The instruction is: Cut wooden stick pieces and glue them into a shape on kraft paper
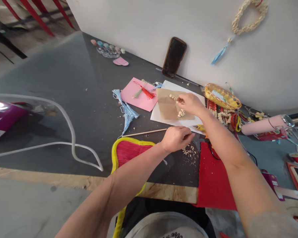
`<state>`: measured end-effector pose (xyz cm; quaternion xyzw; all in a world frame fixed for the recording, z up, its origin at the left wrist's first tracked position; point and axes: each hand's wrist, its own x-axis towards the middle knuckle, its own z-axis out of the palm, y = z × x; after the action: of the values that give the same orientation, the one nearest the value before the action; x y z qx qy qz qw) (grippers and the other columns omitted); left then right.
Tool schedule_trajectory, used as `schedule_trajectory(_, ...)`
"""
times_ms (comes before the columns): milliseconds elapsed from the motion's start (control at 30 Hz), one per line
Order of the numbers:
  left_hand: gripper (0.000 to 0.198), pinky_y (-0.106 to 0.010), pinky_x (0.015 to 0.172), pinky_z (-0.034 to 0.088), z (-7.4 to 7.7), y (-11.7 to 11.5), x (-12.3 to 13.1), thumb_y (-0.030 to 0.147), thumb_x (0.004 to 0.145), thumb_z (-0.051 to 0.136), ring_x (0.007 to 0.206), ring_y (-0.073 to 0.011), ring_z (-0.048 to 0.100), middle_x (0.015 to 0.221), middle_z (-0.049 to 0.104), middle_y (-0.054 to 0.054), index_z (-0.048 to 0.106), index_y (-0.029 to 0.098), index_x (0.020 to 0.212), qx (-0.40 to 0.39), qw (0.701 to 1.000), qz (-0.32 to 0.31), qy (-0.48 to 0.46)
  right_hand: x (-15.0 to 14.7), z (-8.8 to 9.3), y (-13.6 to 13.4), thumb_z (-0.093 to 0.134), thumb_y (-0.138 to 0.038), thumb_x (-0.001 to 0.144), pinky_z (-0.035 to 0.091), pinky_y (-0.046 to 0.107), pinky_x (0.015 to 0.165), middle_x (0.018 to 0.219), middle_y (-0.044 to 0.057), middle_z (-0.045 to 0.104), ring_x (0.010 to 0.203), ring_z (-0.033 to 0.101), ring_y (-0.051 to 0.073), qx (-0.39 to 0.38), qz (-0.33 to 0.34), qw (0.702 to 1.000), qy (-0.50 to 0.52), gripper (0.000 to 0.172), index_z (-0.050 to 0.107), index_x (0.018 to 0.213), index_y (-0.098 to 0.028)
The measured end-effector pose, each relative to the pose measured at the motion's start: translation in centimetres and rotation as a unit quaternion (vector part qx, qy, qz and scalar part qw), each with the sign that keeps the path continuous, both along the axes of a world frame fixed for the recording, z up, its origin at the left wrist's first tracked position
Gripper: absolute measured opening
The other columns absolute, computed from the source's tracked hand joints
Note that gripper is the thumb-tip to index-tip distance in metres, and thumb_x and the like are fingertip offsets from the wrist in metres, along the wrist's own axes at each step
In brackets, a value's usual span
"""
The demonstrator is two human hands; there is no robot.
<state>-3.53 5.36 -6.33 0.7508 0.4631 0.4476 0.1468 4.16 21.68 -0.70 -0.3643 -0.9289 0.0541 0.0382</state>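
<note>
My right hand (190, 103) is over a sheet of brown paper (165, 110), its fingers pinched together; what they hold, if anything, is too small to make out. Small clusters of cream pieces (181, 113) lie on that paper, one cluster (173, 97) close to my fingertips. Nearer to me, my left hand (176, 138) is closed, with its fingertips pressed together and their contents hidden. A thin wooden stick (145, 133) runs up to the left hand; whether the hand touches it I cannot tell. Loose cream bits (188, 150) lie scattered beside this hand.
Light-blue tassels (126, 112) and pink paper (139, 99) lie left of the white sheet (157, 116). A phone (174, 57) leans on the wall. At right are a woven basket (222, 96), scissors (234, 122), a pink bottle (265, 125) and red cloth (215, 181). A white cable (69, 124) crosses the left.
</note>
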Motion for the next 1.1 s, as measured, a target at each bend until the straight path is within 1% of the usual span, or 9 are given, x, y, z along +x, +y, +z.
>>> schedule_trajectory(100, 0.035, -0.027, 0.052, 0.033, 0.1, 0.0, 0.0, 0.031, 0.093, 0.049, 0.054, -0.0123, 0.055, 0.058, 0.06, -0.001, 0.055, 0.018, 0.061, -0.004, 1.0, -0.004, 0.004, -0.6, 0.3, -0.1, 0.059, -0.017, 0.079, 0.043, 0.027, 0.07, 0.088, 0.005, 0.073, 0.075, 0.063, 0.017, -0.026, -0.042, 0.994, 0.094, 0.018, 0.068, 0.095, -0.016)
schedule_trajectory(233, 0.034, -0.027, 0.052, 0.033, 0.2, 0.0, -0.1, 0.031, 0.093, 0.05, 0.055, -0.0126, 0.056, 0.058, 0.061, -0.001, 0.055, 0.018, 0.061, -0.01, 1.0, -0.001, 0.008, -1.6, -0.1, 0.5, 0.056, -0.019, 0.083, 0.044, 0.027, 0.071, 0.087, 0.004, 0.072, 0.075, 0.063, 0.017, -0.036, -0.03, 0.985, 0.164, 0.02, 0.067, 0.099, -0.017)
schedule_trajectory(300, 0.033, -0.027, 0.053, 0.034, 0.2, 0.0, 0.0, 0.03, 0.092, 0.051, 0.055, -0.0128, 0.057, 0.059, 0.062, -0.001, 0.055, 0.018, 0.062, -0.014, 1.0, -0.002, 0.013, -2.2, -0.6, 0.9, 0.055, -0.019, 0.085, 0.045, 0.03, 0.074, 0.087, 0.004, 0.072, 0.078, 0.063, 0.019, -0.03, -0.026, 0.985, 0.165, 0.018, 0.067, 0.097, -0.017)
schedule_trajectory(433, 0.033, -0.027, 0.052, 0.034, 0.1, 0.0, 0.0, 0.031, 0.092, 0.051, 0.056, -0.0132, 0.058, 0.06, 0.063, -0.001, 0.056, 0.018, 0.062, -0.017, 1.0, 0.0, 0.019, -3.1, -1.5, 1.9, 0.056, -0.016, 0.084, 0.041, 0.038, 0.093, 0.099, 0.007, 0.071, 0.096, 0.061, 0.023, 0.004, 0.015, 0.989, 0.149, 0.013, 0.068, 0.091, -0.018)
schedule_trajectory(500, 0.034, -0.027, 0.053, 0.034, 0.1, 0.0, 0.1, 0.031, 0.093, 0.051, 0.057, -0.0133, 0.058, 0.061, 0.063, -0.001, 0.056, 0.019, 0.062, -0.02, 1.0, 0.0, 0.023, -3.5, -2.0, 2.3, 0.057, -0.017, 0.084, 0.038, 0.042, 0.099, 0.106, 0.008, 0.069, 0.104, 0.057, 0.025, 0.015, 0.016, 0.989, 0.144, 0.013, 0.069, 0.09, -0.019)
schedule_trajectory(633, 0.034, -0.027, 0.053, 0.034, 0.3, 0.0, 0.1, 0.031, 0.093, 0.051, 0.057, -0.0135, 0.059, 0.062, 0.064, -0.002, 0.056, 0.019, 0.062, -0.032, 0.999, -0.003, 0.025, -3.6, -2.9, 2.8, 0.06, -0.019, 0.083, 0.038, 0.045, 0.099, 0.11, 0.008, 0.066, 0.109, 0.052, 0.029, 0.009, -0.013, 0.992, 0.122, 0.014, 0.071, 0.092, -0.022)
schedule_trajectory(833, 0.034, -0.027, 0.054, 0.035, 0.4, -0.1, 0.0, 0.032, 0.093, 0.049, 0.058, -0.0137, 0.059, 0.063, 0.065, -0.002, 0.056, 0.018, 0.063, -0.039, 0.999, -0.01, 0.025, -3.6, -3.4, 2.7, 0.061, -0.02, 0.082, 0.038, 0.046, 0.098, 0.11, 0.008, 0.066, 0.108, 0.051, 0.029, -0.004, -0.024, 0.993, 0.118, 0.016, 0.071, 0.094, -0.023)
schedule_trajectory(967, 0.034, -0.027, 0.053, 0.034, 0.4, 0.0, 0.0, 0.032, 0.093, 0.05, 0.057, -0.0133, 0.058, 0.063, 0.064, -0.002, 0.056, 0.018, 0.062, -0.038, 0.999, -0.008, 0.026, -3.4, -3.1, 2.5, 0.06, -0.02, 0.082, 0.036, 0.045, 0.1, 0.111, 0.008, 0.067, 0.109, 0.052, 0.028, -0.003, -0.022, 0.992, 0.124, 0.02, 0.071, 0.098, -0.022)
schedule_trajectory(1100, 0.033, -0.026, 0.052, 0.033, 0.3, 0.0, -0.1, 0.032, 0.092, 0.051, 0.056, -0.0132, 0.057, 0.06, 0.063, -0.002, 0.055, 0.019, 0.062, -0.029, 0.999, -0.004, 0.021, -2.5, -1.8, 2.7, 0.061, -0.018, 0.08, 0.036, 0.044, 0.102, 0.112, 0.009, 0.068, 0.108, 0.055, 0.027, 0.0, -0.009, 0.992, 0.129, 0.024, 0.07, 0.102, -0.02)
